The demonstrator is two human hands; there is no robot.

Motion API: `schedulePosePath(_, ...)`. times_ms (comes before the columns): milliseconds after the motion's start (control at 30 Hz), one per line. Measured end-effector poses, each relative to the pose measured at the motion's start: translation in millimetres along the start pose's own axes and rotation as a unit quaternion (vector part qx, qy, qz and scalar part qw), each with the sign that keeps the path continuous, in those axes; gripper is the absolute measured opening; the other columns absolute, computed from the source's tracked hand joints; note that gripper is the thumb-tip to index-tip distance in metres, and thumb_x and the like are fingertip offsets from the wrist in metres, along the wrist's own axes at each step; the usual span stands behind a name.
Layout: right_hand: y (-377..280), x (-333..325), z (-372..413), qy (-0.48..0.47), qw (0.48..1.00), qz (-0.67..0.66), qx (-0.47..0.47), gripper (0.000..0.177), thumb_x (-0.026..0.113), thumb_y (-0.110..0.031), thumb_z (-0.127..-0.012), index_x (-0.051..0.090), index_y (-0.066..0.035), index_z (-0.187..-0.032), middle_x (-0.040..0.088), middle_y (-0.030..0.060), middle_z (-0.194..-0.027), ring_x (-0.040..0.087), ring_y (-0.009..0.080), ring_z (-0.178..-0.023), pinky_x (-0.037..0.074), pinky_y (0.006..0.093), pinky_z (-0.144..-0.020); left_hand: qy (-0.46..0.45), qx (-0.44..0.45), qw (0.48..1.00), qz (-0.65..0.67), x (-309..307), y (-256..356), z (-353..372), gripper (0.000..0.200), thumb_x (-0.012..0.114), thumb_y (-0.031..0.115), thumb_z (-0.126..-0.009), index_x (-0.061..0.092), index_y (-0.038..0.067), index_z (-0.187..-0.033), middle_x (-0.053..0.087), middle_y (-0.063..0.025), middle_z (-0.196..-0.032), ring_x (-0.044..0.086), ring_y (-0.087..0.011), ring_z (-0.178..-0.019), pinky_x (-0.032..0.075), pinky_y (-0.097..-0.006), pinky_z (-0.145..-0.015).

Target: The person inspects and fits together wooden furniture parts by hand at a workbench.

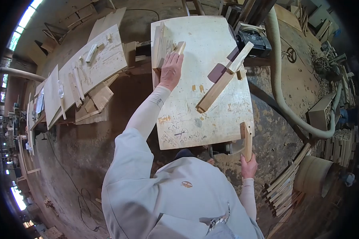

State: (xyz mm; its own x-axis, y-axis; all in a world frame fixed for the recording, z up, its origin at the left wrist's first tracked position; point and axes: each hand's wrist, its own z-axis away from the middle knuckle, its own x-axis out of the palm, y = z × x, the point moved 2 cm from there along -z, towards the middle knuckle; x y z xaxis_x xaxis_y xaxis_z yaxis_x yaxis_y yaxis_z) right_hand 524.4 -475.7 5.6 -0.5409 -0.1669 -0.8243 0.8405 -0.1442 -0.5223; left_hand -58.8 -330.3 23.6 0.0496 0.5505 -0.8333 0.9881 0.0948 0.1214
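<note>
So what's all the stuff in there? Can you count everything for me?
Tabletop: one, pale, middle
Wood blocks: several, tan, tabletop's far left
Wooden piece: one, tan, tabletop's near right corner
Wooden bars: at least two, tan and paler, slanting on the tabletop
Flat patches: two, purplish-brown, beside the bars
Motor: one, black, far right corner
Ribbed hose: one, beige, right
Handwheel: one, dark, far right
Wood strips: many, pale, lower right
Side table: one, pale, left, with wood scraps
Edges: too crowded to count
Jacket: one, pale grey, bottom
Left hand: one, bare, fingers on the blocks
Right hand: one, bare, fingers holding the wooden piece
</note>
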Motion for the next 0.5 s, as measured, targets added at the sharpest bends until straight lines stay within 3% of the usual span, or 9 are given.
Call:
schedulePosePath(33,7.6,2.5,-1.9,-0.011,1.000,0.013,0.006,0.046,0.085,-0.032,-0.097,0.073,-0.001,-0.128,0.083,0.0202,-0.098,0.083,0.0368,-0.093,0.062,0.0455,-0.084,0.014,-0.010,0.999,0.031,-2.4,4.8,-2.6,0.042,0.059,0.009,-0.105,0.064,0.001,-0.146,0.067,-0.0231,-0.147,0.060,-0.0393,-0.146,0.042,-0.0534,-0.129)
schedulePosePath(167,6.8,5.1,0.3,0.006,1.000,-0.008,0.002,0.043,0.084,-0.032,-0.097,0.073,-0.001,-0.125,0.084,0.0188,-0.095,0.083,0.0367,-0.093,0.062,0.0457,-0.084,0.054,0.018,0.994,0.094,16.0,31.5,-11.3,0.048,0.056,0.008,-0.106,0.061,0.001,-0.153,0.064,-0.0221,-0.154,0.058,-0.0386,-0.148,0.041,-0.0536,-0.131)
schedulePosePath(267,5.5,5.1,3.1,0.022,1.000,0.008,0.005,0.047,0.086,-0.035,-0.096,0.074,-0.001,-0.126,0.083,0.0204,-0.097,0.083,0.0386,-0.094,0.062,0.0470,-0.084,0.059,0.069,0.991,0.097,32.3,62.4,-17.5,0.051,0.056,0.008,-0.106,0.058,0.003,-0.156,0.062,-0.0198,-0.159,0.057,-0.0369,-0.151,0.039,-0.0540,-0.132)
schedulePosePath(333,2.6,3.8,2.4,0.010,1.000,0.004,0.012,0.054,0.084,-0.043,-0.094,0.072,-0.003,-0.129,0.079,0.0295,-0.103,0.076,0.0526,-0.099,0.059,0.0573,-0.085,0.044,0.071,0.990,0.115,40.4,77.5,-18.1,0.049,0.056,0.008,-0.106,0.059,0.004,-0.155,0.063,-0.0177,-0.157,0.057,-0.0360,-0.150,0.039,-0.0549,-0.132)
schedulePosePath(400,-0.3,4.3,4.4,0.019,1.000,0.008,0.011,0.054,0.084,-0.043,-0.094,0.072,-0.004,-0.129,0.079,0.0294,-0.103,0.076,0.0526,-0.099,0.059,0.0574,-0.085,-0.030,0.116,0.987,0.108,50.4,94.7,-16.9,0.048,0.060,0.012,-0.108,0.059,0.007,-0.156,0.064,-0.0177,-0.156,0.057,-0.0377,-0.151,0.037,-0.0548,-0.133)
schedulePosePath(433,-1.4,4.9,6.0,0.026,1.000,0.010,0.007,0.054,0.084,-0.043,-0.094,0.072,-0.004,-0.129,0.079,0.0293,-0.102,0.075,0.0527,-0.099,0.059,0.0575,-0.085,-0.052,0.107,0.986,0.117,53.6,99.7,-13.5,0.051,0.069,0.021,-0.107,0.060,0.008,-0.155,0.064,-0.0161,-0.156,0.057,-0.0368,-0.149,0.042,-0.0532,-0.129)
schedulePosePath(467,-3.0,4.3,5.6,0.031,0.999,0.009,0.016,0.054,0.084,-0.043,-0.094,0.072,-0.004,-0.129,0.079,0.0293,-0.102,0.075,0.0527,-0.099,0.059,0.0575,-0.085,-0.054,0.115,0.984,0.124,52.1,102.7,-10.7,0.051,0.069,0.021,-0.107,0.060,0.008,-0.155,0.064,-0.0161,-0.156,0.057,-0.0368,-0.149,0.042,-0.0532,-0.129)
schedulePosePath(500,-5.5,3.8,3.2,0.022,1.000,0.001,0.009,0.054,0.085,-0.044,-0.094,0.073,-0.004,-0.129,0.079,0.0290,-0.103,0.075,0.0526,-0.099,0.059,0.0577,-0.085,-0.074,0.051,0.982,0.165,51.1,100.1,-8.3,0.054,0.073,0.026,-0.105,0.060,0.008,-0.154,0.064,-0.0160,-0.156,0.058,-0.0355,-0.148,0.046,-0.0524,-0.125)
